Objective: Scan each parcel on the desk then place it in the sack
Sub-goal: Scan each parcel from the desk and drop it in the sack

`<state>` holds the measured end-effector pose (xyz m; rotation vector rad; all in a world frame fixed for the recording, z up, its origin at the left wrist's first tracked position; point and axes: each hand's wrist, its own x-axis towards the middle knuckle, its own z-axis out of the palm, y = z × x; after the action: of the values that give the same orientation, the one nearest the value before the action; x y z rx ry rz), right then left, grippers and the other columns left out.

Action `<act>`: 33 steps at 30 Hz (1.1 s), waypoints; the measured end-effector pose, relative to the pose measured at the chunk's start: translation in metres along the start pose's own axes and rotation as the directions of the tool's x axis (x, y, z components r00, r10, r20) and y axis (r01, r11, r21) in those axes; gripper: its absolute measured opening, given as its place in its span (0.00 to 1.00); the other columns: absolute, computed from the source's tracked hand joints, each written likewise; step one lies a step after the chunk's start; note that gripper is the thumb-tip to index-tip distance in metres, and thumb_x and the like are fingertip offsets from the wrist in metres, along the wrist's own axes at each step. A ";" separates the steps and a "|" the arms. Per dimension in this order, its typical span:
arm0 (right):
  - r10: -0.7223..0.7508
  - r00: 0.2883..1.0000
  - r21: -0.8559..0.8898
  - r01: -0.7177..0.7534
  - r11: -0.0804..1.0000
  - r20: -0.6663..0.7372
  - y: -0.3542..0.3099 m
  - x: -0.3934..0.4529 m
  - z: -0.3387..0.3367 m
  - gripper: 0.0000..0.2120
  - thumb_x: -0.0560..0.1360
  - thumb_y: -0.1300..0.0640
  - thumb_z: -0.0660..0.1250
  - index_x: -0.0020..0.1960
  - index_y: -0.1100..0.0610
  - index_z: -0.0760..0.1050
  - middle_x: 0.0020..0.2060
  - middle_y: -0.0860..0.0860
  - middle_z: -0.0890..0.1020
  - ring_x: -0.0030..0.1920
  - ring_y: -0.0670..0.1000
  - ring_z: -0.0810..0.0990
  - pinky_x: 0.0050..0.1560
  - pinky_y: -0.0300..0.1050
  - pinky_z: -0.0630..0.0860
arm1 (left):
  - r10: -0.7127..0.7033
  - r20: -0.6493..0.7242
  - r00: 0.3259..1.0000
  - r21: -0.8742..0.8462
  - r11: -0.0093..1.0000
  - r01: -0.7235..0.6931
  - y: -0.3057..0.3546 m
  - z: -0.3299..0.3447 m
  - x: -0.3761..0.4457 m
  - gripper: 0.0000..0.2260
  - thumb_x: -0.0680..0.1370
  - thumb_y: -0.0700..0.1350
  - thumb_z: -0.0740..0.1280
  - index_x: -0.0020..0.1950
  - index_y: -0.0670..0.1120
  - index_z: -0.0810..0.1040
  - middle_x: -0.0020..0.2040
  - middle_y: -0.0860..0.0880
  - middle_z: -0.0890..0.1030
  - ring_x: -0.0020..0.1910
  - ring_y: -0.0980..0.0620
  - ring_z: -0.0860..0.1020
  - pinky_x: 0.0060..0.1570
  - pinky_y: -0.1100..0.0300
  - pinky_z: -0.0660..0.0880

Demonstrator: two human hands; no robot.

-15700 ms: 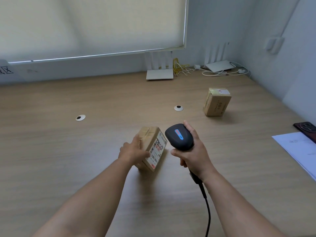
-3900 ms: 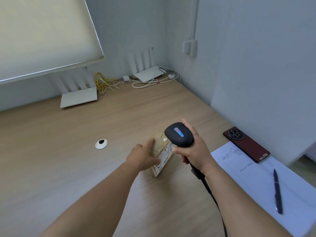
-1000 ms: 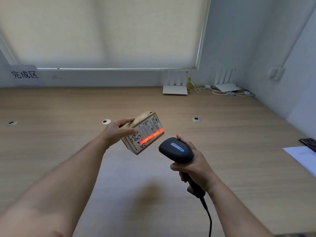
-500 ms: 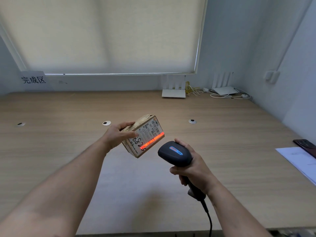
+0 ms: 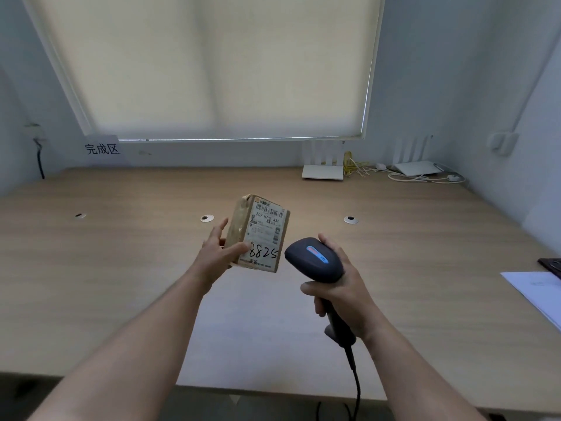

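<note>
My left hand [image 5: 219, 254] holds a small brown cardboard parcel [image 5: 261, 233] upright above the wooden desk [image 5: 121, 284], thumb across its lower front and fingers behind it. The white shipping label faces me, with a barcode at the top and "8825" handwritten at the bottom. My right hand [image 5: 343, 296] grips the handle of a black corded barcode scanner [image 5: 314, 260], whose head sits just right of and below the parcel. No red scan line shows on the label. No sack is in view.
Two white routers [image 5: 322, 172] [image 5: 416, 169] and loose cables lie at the back right. A sheet of paper [image 5: 537, 291] and a dark phone [image 5: 552, 264] sit at the right edge. A sign [image 5: 101, 148] marks the back left wall. Round cable grommets [image 5: 207, 218] dot the desk.
The parcel has turned from tilted to upright in my left hand. The red scan line on the label has gone out. The view has tipped up a little.
</note>
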<state>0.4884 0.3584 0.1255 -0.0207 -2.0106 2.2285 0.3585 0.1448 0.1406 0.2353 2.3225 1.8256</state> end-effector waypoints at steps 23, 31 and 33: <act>-0.089 0.987 0.092 0.077 0.993 0.134 -0.022 0.017 0.043 0.45 0.67 0.73 0.72 0.74 0.43 0.60 0.46 0.65 0.81 0.23 0.56 0.71 0.24 0.44 0.71 | 0.022 -0.101 0.995 -0.088 0.996 -0.031 -0.015 0.002 -0.018 0.52 0.67 0.35 0.75 0.77 0.63 0.47 0.51 0.48 0.78 0.53 0.49 0.78 0.48 0.57 0.77; -0.070 0.985 0.119 0.051 0.992 0.155 -0.014 0.014 0.063 0.43 0.69 0.77 0.69 0.73 0.44 0.61 0.30 0.54 0.79 0.22 0.55 0.70 0.24 0.43 0.68 | 0.023 -0.175 0.984 -0.033 0.999 -0.029 -0.015 -0.023 -0.017 0.48 0.72 0.32 0.70 0.78 0.58 0.43 0.51 0.52 0.76 0.50 0.53 0.76 0.31 0.72 0.73; -0.069 0.985 0.111 0.051 0.992 0.161 -0.013 0.014 0.063 0.43 0.69 0.77 0.69 0.73 0.43 0.62 0.33 0.54 0.80 0.22 0.56 0.70 0.23 0.43 0.69 | 0.023 -0.175 0.984 -0.019 0.999 -0.026 -0.016 -0.025 -0.016 0.47 0.72 0.31 0.70 0.78 0.58 0.44 0.49 0.53 0.76 0.48 0.57 0.76 0.29 0.72 0.73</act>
<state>0.4687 0.2985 0.1459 0.2397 -1.9371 2.3662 0.3682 0.1138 0.1314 0.1044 2.4233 1.9543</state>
